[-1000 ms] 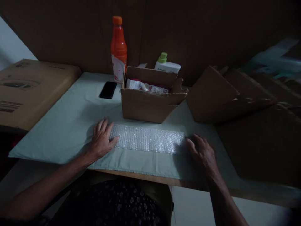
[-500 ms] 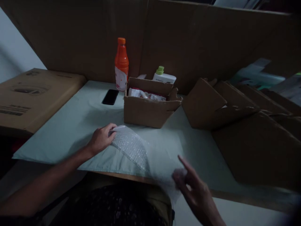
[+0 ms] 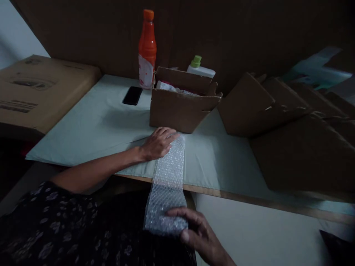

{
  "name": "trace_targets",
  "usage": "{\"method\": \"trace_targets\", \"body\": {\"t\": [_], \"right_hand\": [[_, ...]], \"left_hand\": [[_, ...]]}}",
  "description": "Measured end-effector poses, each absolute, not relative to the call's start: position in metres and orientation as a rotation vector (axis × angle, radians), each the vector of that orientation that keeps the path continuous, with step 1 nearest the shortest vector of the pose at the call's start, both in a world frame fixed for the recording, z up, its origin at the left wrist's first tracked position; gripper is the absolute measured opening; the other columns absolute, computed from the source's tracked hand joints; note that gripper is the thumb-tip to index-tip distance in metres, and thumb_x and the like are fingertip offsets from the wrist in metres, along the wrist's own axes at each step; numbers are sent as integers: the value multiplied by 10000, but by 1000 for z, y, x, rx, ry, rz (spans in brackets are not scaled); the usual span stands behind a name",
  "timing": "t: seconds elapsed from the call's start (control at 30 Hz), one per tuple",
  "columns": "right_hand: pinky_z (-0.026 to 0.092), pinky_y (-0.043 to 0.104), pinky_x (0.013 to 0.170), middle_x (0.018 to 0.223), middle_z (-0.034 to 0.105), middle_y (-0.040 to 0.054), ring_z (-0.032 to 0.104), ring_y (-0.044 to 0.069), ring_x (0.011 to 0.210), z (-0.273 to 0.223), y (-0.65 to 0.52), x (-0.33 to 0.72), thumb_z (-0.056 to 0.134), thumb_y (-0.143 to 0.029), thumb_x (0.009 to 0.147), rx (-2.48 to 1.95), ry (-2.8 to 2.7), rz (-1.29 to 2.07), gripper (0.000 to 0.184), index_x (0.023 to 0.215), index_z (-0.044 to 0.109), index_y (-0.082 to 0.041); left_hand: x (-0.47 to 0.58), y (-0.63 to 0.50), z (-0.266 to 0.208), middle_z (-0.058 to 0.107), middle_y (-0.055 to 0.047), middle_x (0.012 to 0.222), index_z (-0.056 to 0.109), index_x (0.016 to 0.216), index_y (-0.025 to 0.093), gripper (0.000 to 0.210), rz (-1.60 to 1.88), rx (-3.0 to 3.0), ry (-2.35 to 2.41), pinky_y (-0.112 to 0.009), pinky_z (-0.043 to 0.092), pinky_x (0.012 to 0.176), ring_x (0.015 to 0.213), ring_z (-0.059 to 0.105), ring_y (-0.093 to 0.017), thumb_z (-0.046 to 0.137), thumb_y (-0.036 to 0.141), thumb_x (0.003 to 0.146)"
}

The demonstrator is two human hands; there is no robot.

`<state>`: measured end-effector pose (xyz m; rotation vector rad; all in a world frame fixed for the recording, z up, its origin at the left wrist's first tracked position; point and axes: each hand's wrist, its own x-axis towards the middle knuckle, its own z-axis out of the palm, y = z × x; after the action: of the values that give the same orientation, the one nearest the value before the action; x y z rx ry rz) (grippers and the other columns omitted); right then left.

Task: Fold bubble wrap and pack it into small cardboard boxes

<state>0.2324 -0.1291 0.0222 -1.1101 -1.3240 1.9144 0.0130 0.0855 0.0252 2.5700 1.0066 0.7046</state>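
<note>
The bubble wrap strip [image 3: 168,181] is pinned flat to the table [image 3: 91,122] under the left hand [image 3: 158,143], fingers spread, and apparently pinched by the right hand [image 3: 198,232] below the edge, drawing it taut.

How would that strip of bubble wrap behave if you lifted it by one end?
Probably floppy: the bubble wrap bends over the table edge between the left hand and right hand. Likely very light, being thin and see-through. It would probably drape rather than roll.
</note>
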Motion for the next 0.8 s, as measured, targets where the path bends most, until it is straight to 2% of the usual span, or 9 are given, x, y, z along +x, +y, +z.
{"method": "trace_targets", "body": {"t": [0.07, 0.13, 0.23, 0.37, 0.47, 0.5, 0.57, 0.67, 0.8], "right_hand": [[533, 338, 765, 898, 733, 63, 674, 214, 803, 27, -114, 229, 691, -631, 834, -985, -1099, 1894, 530, 1202, 721, -249], [530, 334, 744, 796, 721, 55, 665, 207, 752, 31, -94, 225, 671, -640, 847, -914, -931, 1840, 541, 1199, 706, -231], [543, 351, 742, 906, 752, 92, 683, 222, 795, 29, -61, 218, 651, -623, 869, -895, -830, 1774, 524, 1212, 664, -227], [535, 320, 616, 1087, 738, 113, 699, 220, 806, 16, -39, 215, 629, -589, 896, -977, -826, 1638, 652, 1437, 443, -276], [554, 345, 645, 1055, 728, 71, 676, 191, 743, 10, -48, 225, 606, -456, 957, -1165, -1035, 1368, 694, 1555, 279, -321], [563, 362, 686, 1048, 724, 55, 674, 191, 765, 9, -54, 230, 613, -393, 964, -1233, -1160, 1223, 686, 1562, 282, -340], [566, 405, 801, 1072, 715, 44, 675, 211, 889, 7, -62, 238, 643, -279, 948, -1317, -1475, 886, 635, 1522, 385, -362], [530, 478, 950, 1259, 674, 93, 618, 278, 1149, 1, -63, 242, 681, -228, 905, -1280, -1949, 481, 516, 1398, 551, -308], [525, 522, 950, 1410, 590, 176, 550, 340, 1276, -12, -52, 233, 662, -241, 912, -1223, -2237, 242, 419, 1325, 598, -206]], "left_hand": [[-11, 53, 31, 672, -125, 1309, 582, 1344, 175, 470, 743, 2272, 854, -485, 440, 1087, 1239, 597, -270, 534, 145, 878], [-28, 22, 36, 681, -104, 1314, 473, 1469, 231, 566, 692, 1936, 756, -456, 506, 1017, 1217, 630, -262, 536, 226, 906], [-24, -8, 32, 660, -108, 1348, 368, 1548, 254, 727, 674, 1790, 839, -433, 523, 1008, 1220, 634, -274, 636, 328, 876], [10, -5, 8, 739, -81, 1019, 512, 1437, 179, 573, 787, 2003, 1309, -403, 538, 964, 964, 690, -224, 592, 190, 869], [22, 8, -4, 726, -60, 880, 458, 1475, 124, 645, 694, 2105, 1456, -403, 555, 893, 845, 675, -224, 595, 166, 846], [23, 10, -6, 722, -56, 865, 428, 1492, 106, 683, 656, 2105, 1480, -397, 559, 867, 823, 669, -223, 607, 167, 835], [21, 10, -5, 713, -40, 825, 401, 1500, 82, 726, 630, 2091, 1516, -386, 560, 835, 781, 656, -217, 619, 157, 812], [18, 1, -2, 700, -21, 791, 409, 1481, 74, 711, 710, 2120, 1514, -382, 552, 845, 754, 640, -207, 610, 138, 803], [18, -8, -1, 699, -33, 810, 420, 1470, 85, 656, 848, 2162, 1557, -398, 540, 867, 803, 643, -225, 571, 123, 833]]}}
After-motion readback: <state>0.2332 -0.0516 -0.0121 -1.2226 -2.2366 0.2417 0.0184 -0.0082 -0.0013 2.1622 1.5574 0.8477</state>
